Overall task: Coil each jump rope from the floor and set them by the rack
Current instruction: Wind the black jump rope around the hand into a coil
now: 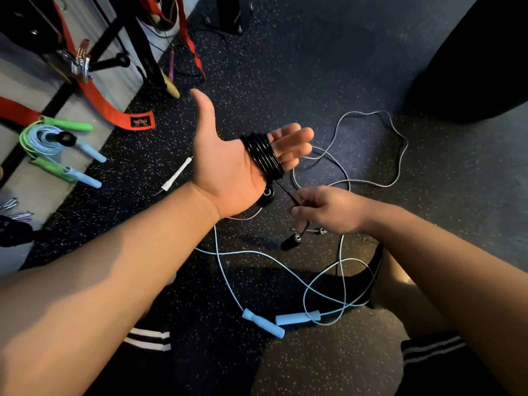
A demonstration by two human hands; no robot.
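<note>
Left hand: palm up, fingers straight, carries black jump rope wound round them in about five turns. Right hand: pinches that rope's loose end; one black handle dangling below. Loose on floor: one light-blue rope with two handles, one grey rope. At floor's left edge by rack: two coiled ropes.
</note>
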